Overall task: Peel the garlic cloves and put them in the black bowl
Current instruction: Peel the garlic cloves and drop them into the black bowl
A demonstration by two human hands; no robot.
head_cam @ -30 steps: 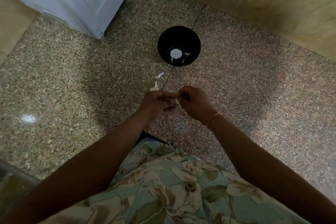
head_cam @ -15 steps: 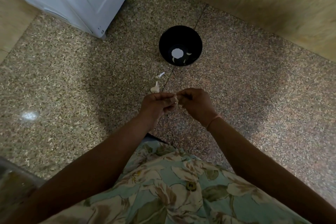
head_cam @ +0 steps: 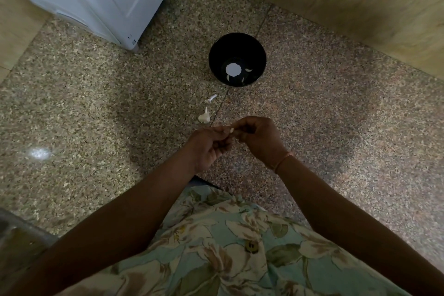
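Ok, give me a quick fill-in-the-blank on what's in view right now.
1. The bowl on the floor is ____ in colour.
2. The left hand and right hand pinch a small ____ between them.
3. The garlic head lies between the hands and the ____.

Missing words: black; clove; bowl

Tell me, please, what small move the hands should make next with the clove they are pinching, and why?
Probably keep stripping its skin. The garlic clove sits pinched between the left hand and right hand, apparently not yet bare, while the black bowl lies farther ahead on the floor.
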